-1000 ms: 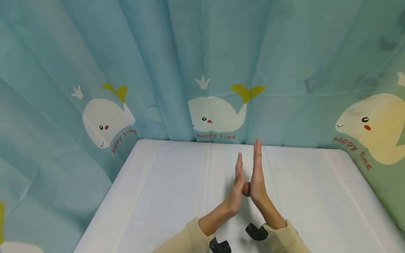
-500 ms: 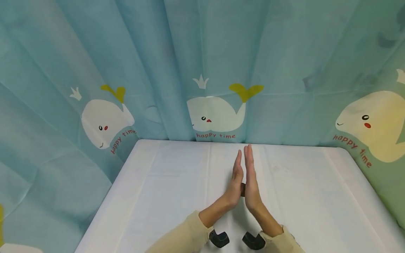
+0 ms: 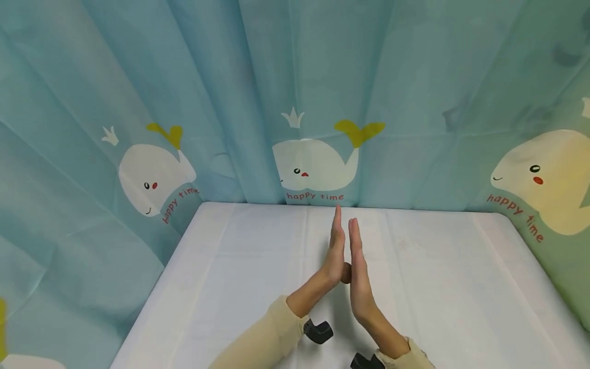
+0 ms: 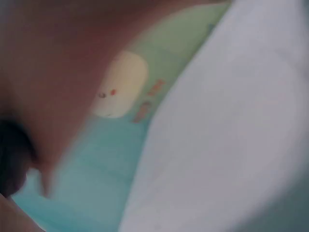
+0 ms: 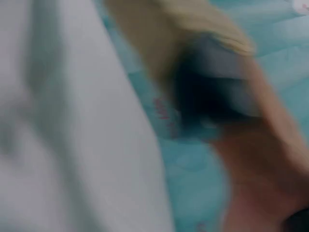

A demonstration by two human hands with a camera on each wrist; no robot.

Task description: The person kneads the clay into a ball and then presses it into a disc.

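Observation:
In the head view my left hand (image 3: 335, 261) and right hand (image 3: 360, 287) stand palm to palm, fingers straight and pointing away. A small brown rounded lump (image 3: 346, 273) is pressed between the palms, partly covered by them. The left fingertips reach slightly farther forward than the right ones. Both hands are above the table. The left wrist view has blurred skin across its upper left and a dark rounded shape (image 4: 12, 159) at the left edge. The right wrist view catches the other forearm's sleeve and wrist camera, also blurred.
A white-covered table (image 3: 249, 266) spreads below the hands. Blue-green curtains (image 3: 221, 92) printed with whales surround its back and sides. Black wrist cameras (image 3: 318, 332) project from the beige sleeves (image 3: 272, 333).
The hands have shifted left across the view. The left hand has slid forward while the right has drawn back, palms staying against the brown lump, which moved left with them.

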